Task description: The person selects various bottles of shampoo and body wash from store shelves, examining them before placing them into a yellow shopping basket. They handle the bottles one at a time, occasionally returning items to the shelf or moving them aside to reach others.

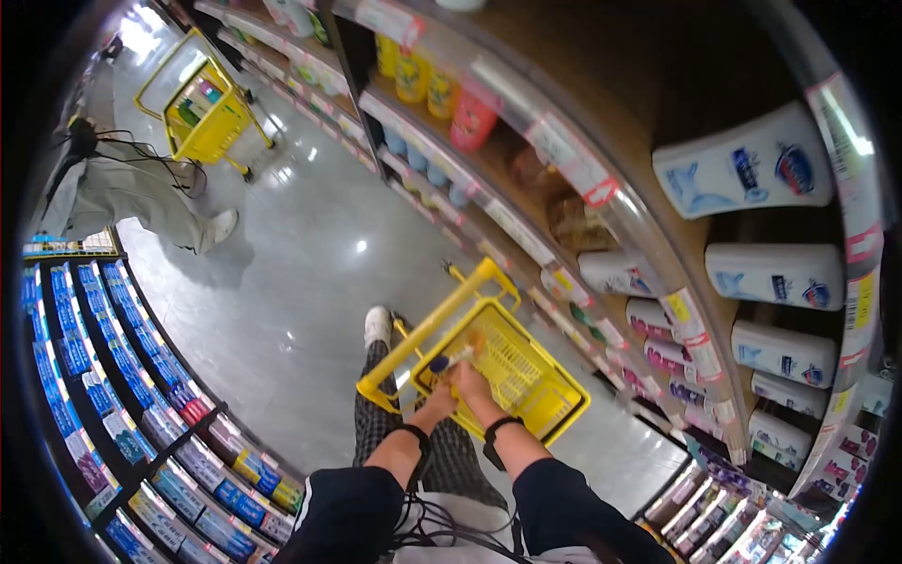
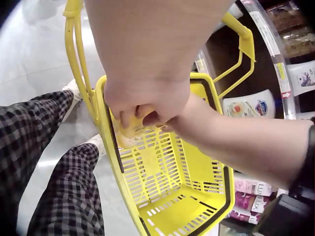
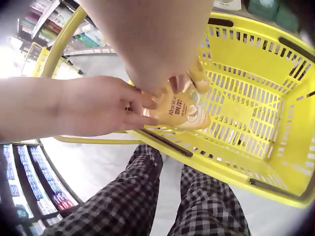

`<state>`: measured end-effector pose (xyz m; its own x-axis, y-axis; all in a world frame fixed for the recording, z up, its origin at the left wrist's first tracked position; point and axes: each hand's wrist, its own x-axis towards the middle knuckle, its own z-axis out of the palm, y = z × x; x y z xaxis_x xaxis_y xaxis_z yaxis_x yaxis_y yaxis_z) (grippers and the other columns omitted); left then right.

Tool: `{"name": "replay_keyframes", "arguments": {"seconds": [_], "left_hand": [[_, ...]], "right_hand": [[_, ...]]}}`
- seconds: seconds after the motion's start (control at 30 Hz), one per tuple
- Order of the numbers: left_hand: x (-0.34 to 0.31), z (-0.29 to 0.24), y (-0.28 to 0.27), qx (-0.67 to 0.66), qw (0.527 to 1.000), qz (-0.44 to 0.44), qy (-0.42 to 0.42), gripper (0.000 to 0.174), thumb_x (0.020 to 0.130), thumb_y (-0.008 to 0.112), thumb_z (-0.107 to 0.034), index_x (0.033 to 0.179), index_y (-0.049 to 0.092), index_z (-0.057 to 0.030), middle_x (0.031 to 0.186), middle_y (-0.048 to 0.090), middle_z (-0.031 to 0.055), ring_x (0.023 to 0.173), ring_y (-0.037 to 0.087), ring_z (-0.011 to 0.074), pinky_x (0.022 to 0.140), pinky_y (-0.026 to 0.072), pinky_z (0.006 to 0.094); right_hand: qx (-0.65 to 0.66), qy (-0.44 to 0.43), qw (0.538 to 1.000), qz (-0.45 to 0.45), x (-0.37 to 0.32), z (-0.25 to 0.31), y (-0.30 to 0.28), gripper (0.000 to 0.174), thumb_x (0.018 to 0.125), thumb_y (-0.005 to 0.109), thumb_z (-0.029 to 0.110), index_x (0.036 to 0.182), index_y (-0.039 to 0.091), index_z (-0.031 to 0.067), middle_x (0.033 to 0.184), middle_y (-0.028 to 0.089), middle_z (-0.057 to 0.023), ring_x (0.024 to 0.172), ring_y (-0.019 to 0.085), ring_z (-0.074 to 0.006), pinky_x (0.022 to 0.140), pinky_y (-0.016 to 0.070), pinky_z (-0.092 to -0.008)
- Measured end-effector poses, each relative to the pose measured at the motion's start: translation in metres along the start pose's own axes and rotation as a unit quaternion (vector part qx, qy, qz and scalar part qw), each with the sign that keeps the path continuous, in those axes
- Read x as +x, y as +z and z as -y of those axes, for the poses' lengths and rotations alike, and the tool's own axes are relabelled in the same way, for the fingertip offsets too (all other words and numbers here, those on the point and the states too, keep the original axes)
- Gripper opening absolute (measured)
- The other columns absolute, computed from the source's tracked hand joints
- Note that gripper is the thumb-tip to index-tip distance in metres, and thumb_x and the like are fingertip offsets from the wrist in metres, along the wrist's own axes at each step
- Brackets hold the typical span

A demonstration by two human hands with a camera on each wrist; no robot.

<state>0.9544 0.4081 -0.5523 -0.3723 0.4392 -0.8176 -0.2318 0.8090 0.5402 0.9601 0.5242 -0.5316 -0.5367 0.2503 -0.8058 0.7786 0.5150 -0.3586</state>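
A yellow-gold Rejoice bottle (image 3: 183,112) is tilted over the yellow shopping basket (image 1: 569,402), its label facing up in the right wrist view. My left hand (image 3: 106,104) grips one end of it, with fingertips on the label side. My right hand (image 1: 473,383) holds the same bottle from above, beside the left. In the left wrist view, the left hand (image 2: 147,96) hides most of the bottle and only its pale yellow lower part shows below the fingers. A dark blue round piece (image 1: 439,365) shows near the fingers in the head view.
The basket's yellow handle frame (image 1: 423,338) rises beside my legs. Shelves of white body wash bottles (image 1: 775,274) stand to the right, and racks of blue toothpaste boxes (image 1: 141,329) to the left. Another person (image 1: 141,193) stands near a second yellow basket cart (image 1: 211,113) up the aisle.
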Motion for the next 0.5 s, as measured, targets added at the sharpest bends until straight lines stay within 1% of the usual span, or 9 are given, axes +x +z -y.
{"name": "replay_keyframes", "arguments": {"seconds": [0.1,0.13,0.2,0.23,0.27,0.33,0.37,0.47,0.5], "left_hand": [[-0.009,0.000,0.002,0.058,0.995,0.038,0.069,0.061,0.077,0.052,-0.009,0.133,0.028,-0.0006,0.126,0.043,0.0207,0.116,0.042,0.0337,0.095,0.0374,0.0362],[-0.014,-0.002,-0.002,0.092,0.990,0.097,0.047,0.059,0.080,0.051,-0.011,0.133,0.026,-0.0004,0.125,0.043,0.0205,0.115,0.043,0.0336,0.093,0.0384,0.0371],[-0.011,0.002,0.004,0.128,0.985,0.117,0.013,0.047,0.084,0.050,-0.017,0.127,0.039,-0.0013,0.119,0.049,0.0196,0.108,0.048,0.0334,0.087,0.0414,0.0394],[-0.003,0.002,0.000,0.277,0.932,0.233,0.040,0.036,0.087,0.045,-0.016,0.117,0.050,0.0042,0.115,0.052,0.0185,0.101,0.051,0.0330,0.088,0.0406,0.0412],[0.003,0.004,0.002,0.379,0.880,0.267,0.106,0.033,0.088,0.044,-0.017,0.113,0.053,0.0025,0.110,0.054,0.0180,0.100,0.052,0.0321,0.087,0.0412,0.0418],[0.004,0.005,0.005,0.565,0.726,0.323,0.222,0.029,0.089,0.043,-0.019,0.106,0.058,-0.0009,0.102,0.057,0.0171,0.097,0.054,0.0303,0.085,0.0425,0.0428],[0.000,0.000,0.004,0.610,0.687,0.310,0.244,0.032,0.090,0.043,-0.023,0.113,0.057,-0.0068,0.114,0.052,0.0163,0.106,0.049,0.0303,0.091,0.0383,0.0448],[0.009,0.013,0.029,0.371,0.910,0.127,0.136,0.028,0.086,0.050,-0.022,0.109,0.062,-0.0100,0.123,0.047,0.0142,0.112,0.045,0.0308,0.089,0.0396,0.0430],[0.003,0.006,0.025,0.388,0.901,0.134,0.144,0.031,0.085,0.052,-0.024,0.109,0.061,-0.0076,0.123,0.047,0.0148,0.114,0.044,0.0308,0.091,0.0381,0.0428]], "right_hand": [[0.011,-0.004,0.997,0.070,-0.020,-0.014,-0.026,0.032,0.084,0.048,0.021,0.114,0.050,0.0100,0.097,0.060,-0.0200,0.090,0.057,-0.0357,0.075,0.0447,-0.0399],[0.004,0.000,0.994,0.110,-0.024,-0.020,-0.032,0.034,0.084,0.049,0.020,0.116,0.052,0.0098,0.097,0.060,-0.0198,0.090,0.058,-0.0346,0.074,0.0449,-0.0395],[-0.026,-0.021,0.991,0.131,-0.034,-0.029,-0.035,0.034,0.083,0.050,0.017,0.116,0.053,0.0076,0.098,0.060,-0.0197,0.091,0.058,-0.0329,0.074,0.0451,-0.0392],[0.006,-0.050,0.993,0.107,-0.034,-0.049,-0.022,0.033,0.083,0.050,0.016,0.114,0.054,0.0060,0.098,0.060,-0.0198,0.090,0.058,-0.0324,0.074,0.0452,-0.0391],[0.039,-0.079,0.993,0.085,-0.036,-0.064,-0.013,0.032,0.082,0.050,0.015,0.112,0.055,0.0044,0.099,0.060,-0.0198,0.090,0.058,-0.0319,0.074,0.0453,-0.0390],[0.045,-0.092,0.992,0.075,-0.043,-0.068,-0.005,0.032,0.083,0.051,0.016,0.112,0.055,0.0033,0.100,0.059,-0.0206,0.089,0.058,-0.0322,0.075,0.0451,-0.0396],[-0.002,-0.074,0.993,0.093,-0.039,-0.069,0.003,0.032,0.083,0.051,0.017,0.111,0.054,0.0032,0.100,0.059,-0.0211,0.090,0.057,-0.0327,0.076,0.0450,-0.0399],[-0.105,-0.038,0.982,0.150,-0.028,-0.072,0.028,0.032,0.083,0.052,0.019,0.111,0.054,0.0027,0.103,0.058,-0.0225,0.091,0.057,-0.0342,0.078,0.0446,-0.0409],[-0.125,-0.045,0.979,0.156,-0.026,-0.071,0.032,0.032,0.083,0.053,0.020,0.110,0.053,0.0026,0.104,0.057,-0.0229,0.092,0.056,-0.0347,0.079,0.0445,-0.0412]]}}
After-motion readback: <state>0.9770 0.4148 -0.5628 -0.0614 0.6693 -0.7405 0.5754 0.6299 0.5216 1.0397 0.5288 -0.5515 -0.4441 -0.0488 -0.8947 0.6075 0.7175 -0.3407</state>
